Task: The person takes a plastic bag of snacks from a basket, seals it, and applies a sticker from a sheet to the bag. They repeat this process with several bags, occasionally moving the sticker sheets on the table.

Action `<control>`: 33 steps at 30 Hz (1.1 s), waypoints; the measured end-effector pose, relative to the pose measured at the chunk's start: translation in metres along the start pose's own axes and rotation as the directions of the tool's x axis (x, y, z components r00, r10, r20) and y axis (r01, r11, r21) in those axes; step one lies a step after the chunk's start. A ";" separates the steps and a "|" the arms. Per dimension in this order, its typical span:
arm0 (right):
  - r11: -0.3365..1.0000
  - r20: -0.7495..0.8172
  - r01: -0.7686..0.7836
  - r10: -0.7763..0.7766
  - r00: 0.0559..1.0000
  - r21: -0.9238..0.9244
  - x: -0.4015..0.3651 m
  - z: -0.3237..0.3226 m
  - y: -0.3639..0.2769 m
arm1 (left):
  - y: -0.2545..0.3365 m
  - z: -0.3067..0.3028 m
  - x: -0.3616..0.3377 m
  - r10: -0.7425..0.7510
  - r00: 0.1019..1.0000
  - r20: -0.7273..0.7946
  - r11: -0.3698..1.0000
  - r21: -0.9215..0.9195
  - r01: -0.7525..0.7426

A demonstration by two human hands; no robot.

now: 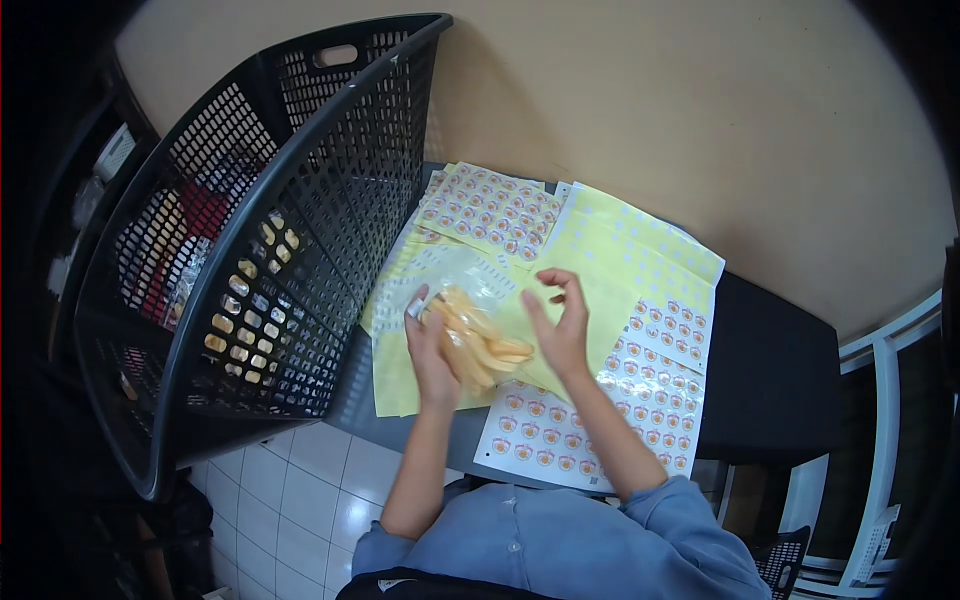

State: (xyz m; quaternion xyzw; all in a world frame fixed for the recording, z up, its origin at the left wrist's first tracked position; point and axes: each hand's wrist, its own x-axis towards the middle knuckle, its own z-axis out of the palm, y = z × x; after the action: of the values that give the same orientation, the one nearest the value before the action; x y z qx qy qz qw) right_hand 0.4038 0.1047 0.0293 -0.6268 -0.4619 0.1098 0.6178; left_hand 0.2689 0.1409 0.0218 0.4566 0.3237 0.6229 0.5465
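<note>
the left hand (432, 362), fingers curled, grips the clear bag (465, 340) of yellowish pieces at centre, apparently steadying it; the right hand (566, 325), half open and empty, hovers just right, above sticker sheets (560, 435).

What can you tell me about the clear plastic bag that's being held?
The clear plastic bag looks thin, glossy and wrinkled. Long, pale orange-yellow pieces fill its lower part; what they are is too blurred to tell. Its upper end looks unfilled and see-through. It slants above the yellow backing sheets, and whether its underside touches them cannot be told. The left hand grips its left side, while the right hand is open, apart from it. No label can be made out.
</note>
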 end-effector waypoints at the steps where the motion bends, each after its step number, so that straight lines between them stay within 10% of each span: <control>1: 0.998 -0.041 0.009 -0.011 0.999 -0.067 0.014 -0.004 0.018 | -0.001 -0.007 0.016 -0.274 0.956 0.104 0.913 -0.283 0.293; 3: 0.984 0.013 0.076 -0.075 0.997 -0.162 0.042 -0.010 0.050 | -0.002 -0.007 0.045 -0.530 0.746 0.404 0.535 -0.523 0.664; 10: 0.816 0.417 0.358 -0.160 0.895 -0.455 0.098 0.001 0.086 | -0.062 0.023 0.107 -0.544 0.498 0.676 0.066 -0.557 0.828; 33: 0.527 0.735 0.737 -0.277 0.619 -0.423 0.120 -0.002 0.087 | -0.080 0.036 0.119 -0.703 0.515 0.490 0.263 -0.494 0.829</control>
State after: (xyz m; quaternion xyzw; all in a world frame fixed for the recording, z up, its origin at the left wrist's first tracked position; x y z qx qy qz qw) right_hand 0.5101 0.2054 0.0055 -0.5674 -0.8030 -0.0820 0.1629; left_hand 0.3344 0.2690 -0.0116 0.0577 0.2026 0.3061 0.9284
